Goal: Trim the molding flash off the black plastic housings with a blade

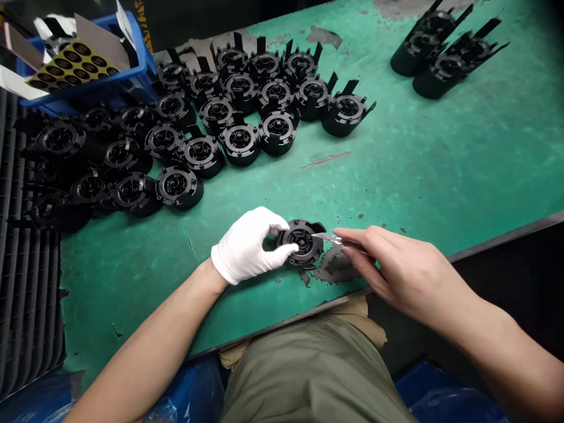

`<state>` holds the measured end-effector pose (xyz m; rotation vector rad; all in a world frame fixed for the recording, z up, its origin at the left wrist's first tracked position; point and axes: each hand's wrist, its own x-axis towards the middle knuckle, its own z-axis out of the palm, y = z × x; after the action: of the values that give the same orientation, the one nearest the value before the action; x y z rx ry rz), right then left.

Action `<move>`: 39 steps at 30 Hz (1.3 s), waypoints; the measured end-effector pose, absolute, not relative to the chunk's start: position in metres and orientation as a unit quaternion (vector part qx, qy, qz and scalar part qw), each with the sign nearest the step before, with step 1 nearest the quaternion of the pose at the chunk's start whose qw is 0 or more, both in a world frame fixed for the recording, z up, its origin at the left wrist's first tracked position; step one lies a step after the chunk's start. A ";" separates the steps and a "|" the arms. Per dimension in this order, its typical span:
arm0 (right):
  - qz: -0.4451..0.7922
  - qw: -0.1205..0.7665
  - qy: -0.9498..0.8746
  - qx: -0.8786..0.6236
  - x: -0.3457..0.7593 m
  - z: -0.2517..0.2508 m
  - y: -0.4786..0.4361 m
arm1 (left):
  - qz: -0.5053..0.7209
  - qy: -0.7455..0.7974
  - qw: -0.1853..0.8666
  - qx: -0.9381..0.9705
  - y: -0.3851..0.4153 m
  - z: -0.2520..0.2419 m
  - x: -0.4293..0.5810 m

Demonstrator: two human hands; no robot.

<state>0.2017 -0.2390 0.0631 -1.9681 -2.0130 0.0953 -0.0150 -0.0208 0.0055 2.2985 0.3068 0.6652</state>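
Observation:
My left hand (253, 245), in a white glove, grips the left side of a round black plastic part (304, 242) near the table's front edge. The thumb lies on the part's face and the fingers curl round its rim. Bare and closed, my right hand (388, 258) pinches a slim metal tool (328, 237) with a pointed blade. The blade's tip reaches over the right side of the part's face; whether it touches cannot be told. Part of the tool's handle is hidden by my right fingers.
Several similar black parts (240, 138) stand in rows at the back left of the green table (247, 194). Behind them sits a blue bin (145, 70) with a yellow sticker sheet (73, 66). More black parts (434, 79) stand at the back right. A dark ribbed rack (26, 282) borders the left.

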 end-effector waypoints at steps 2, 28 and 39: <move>0.036 0.185 -0.691 -0.697 0.204 0.065 -0.239 | 0.278 0.163 0.381 0.866 -0.020 0.005 -0.015; -0.032 0.133 -0.825 -0.549 0.233 0.053 -0.178 | 0.079 0.025 0.457 0.886 0.005 0.004 -0.018; -0.030 0.160 -0.813 -0.559 0.226 0.047 -0.179 | 0.087 0.037 0.473 0.876 0.004 0.007 -0.016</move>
<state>0.2260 -0.1787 0.0471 -1.5955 -2.3235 -0.0849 -0.0158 0.0037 0.0067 2.1440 0.0911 0.2128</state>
